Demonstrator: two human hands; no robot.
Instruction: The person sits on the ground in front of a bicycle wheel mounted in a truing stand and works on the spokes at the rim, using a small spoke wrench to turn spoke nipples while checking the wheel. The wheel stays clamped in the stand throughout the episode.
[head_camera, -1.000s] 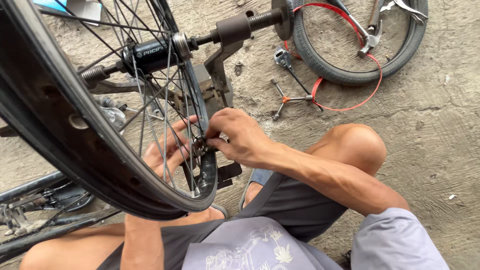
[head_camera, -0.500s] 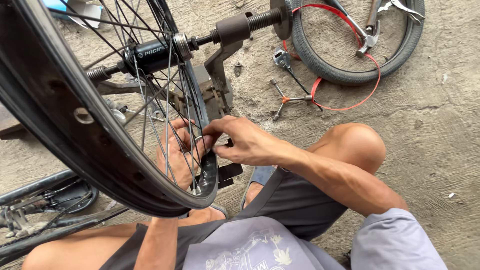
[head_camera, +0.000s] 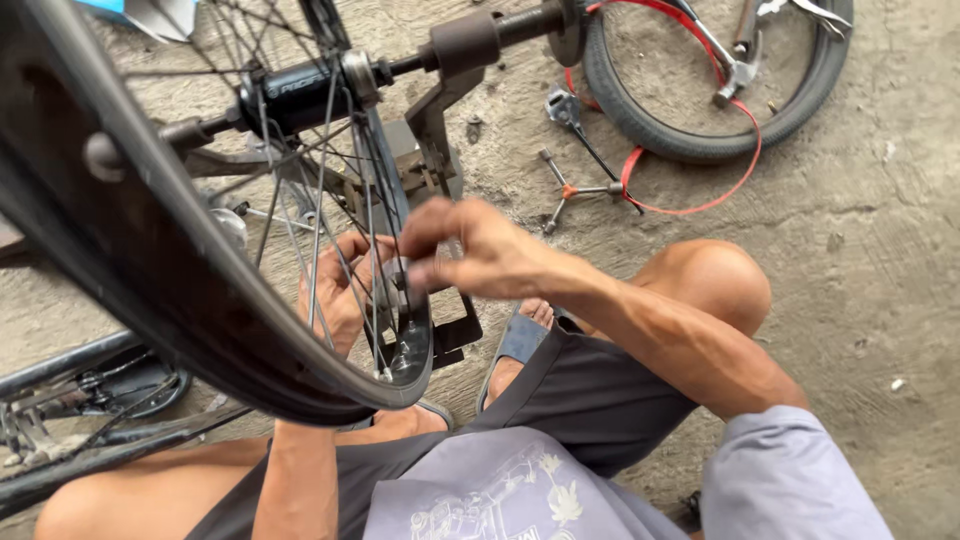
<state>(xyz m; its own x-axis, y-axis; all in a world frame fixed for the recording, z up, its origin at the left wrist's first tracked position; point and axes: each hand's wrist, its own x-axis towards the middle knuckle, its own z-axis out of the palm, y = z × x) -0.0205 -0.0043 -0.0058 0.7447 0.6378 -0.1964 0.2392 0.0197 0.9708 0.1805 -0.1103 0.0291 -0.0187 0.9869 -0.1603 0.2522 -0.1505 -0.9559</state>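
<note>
At the centre of the view a black bicycle wheel (head_camera: 150, 270) stands in a dark metal truing stand (head_camera: 440, 130), its hub (head_camera: 300, 90) up at eleven o'clock and its rim sweeping down to about six. The right hand (head_camera: 480, 250) reaches in from four o'clock; its fingertips are pinched together on something small at a spoke (head_camera: 375, 270) near the rim, but the motion blur hides what exactly they clamp. The left hand (head_camera: 335, 285) sits behind the spokes, at nine o'clock of the right hand, fingers curled and partly screened by the wires, so I cannot tell whether they grip anything. On the concrete floor (head_camera: 880, 260) at one o'clock lies a loose tyre (head_camera: 640, 120) with a red cable (head_camera: 700, 205) looping across it. A three-armed wrench (head_camera: 570, 190) lies just beside the tyre, at its seven o'clock. A hammer (head_camera: 735, 80) rests inside the tyre's ring.
</note>
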